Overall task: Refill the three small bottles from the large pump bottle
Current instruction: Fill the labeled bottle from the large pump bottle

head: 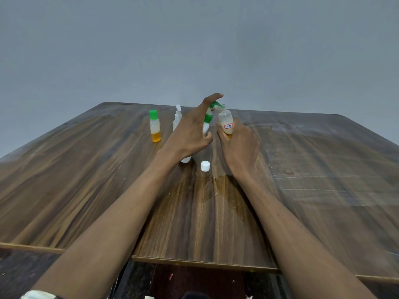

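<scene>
Left hand (pixel 190 134) wraps the pump bottle (pixel 206 126), a white bottle with a green pump head, its forefinger stretched over the top of the pump. Right hand (pixel 239 143), just right of the pump bottle, grips an uncapped small bottle (pixel 226 123) with a red-edged label, tilted so its mouth meets the green spout. A white cap (pixel 205 165) lies on the bench (pixel 86 180) in front of the pump bottle. Left of it stand a white flip-top bottle (pixel 177 117) and, farther left, a green-capped bottle (pixel 154 126) holding amber liquid.

Wooden table (pixel 302 169), grey wall (pixel 194 50) behind.
</scene>
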